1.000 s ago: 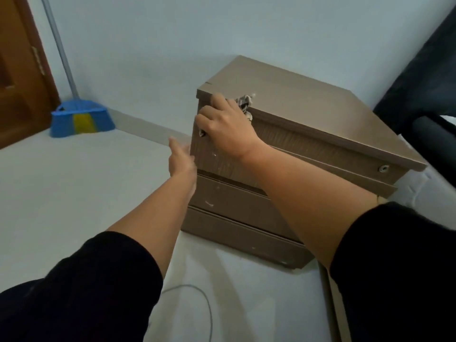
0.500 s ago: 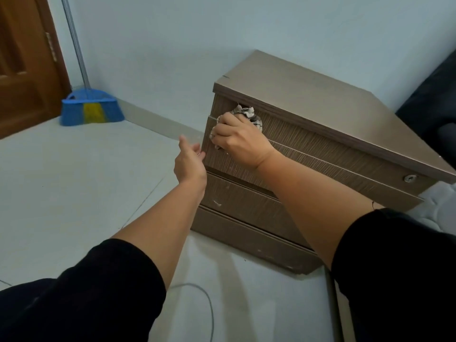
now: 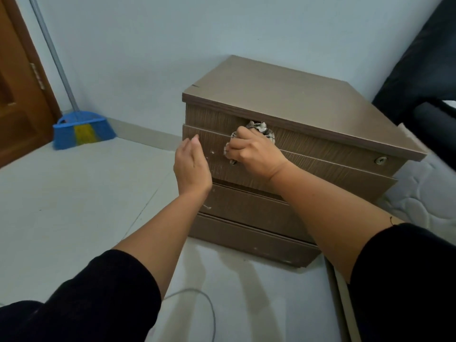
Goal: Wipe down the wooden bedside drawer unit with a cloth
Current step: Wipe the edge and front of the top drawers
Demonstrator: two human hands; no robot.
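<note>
Drawer unit (image 3: 283,99) sits on the pale floor (image 3: 74,193), its back against the wall, 3 drawer fronts facing the camera. Right hand (image 3: 254,154) is pressed to the top drawer front, roughly midway along it, fingers curled tight round a bunched checked cloth (image 3: 261,128). The cloth pokes out above the knuckles, just under the overhanging top panel, and a little shows below the fingers too; it touches the drawer face. Left hand (image 3: 191,166) is at the unit's left front corner, fingers straight and together, thumb up, holding nothing; cannot tell whether the palm touches the wood. A round lock (image 3: 380,160) sits at the far right of the top drawer. Left of the unit, a blue broom (image 3: 82,130) leans on the wall near a wooden door (image 3: 17,95). In front of the unit a thin cable (image 3: 197,299) loops on the floor. Right of the unit, a white quilted mattress (image 3: 424,201).
</note>
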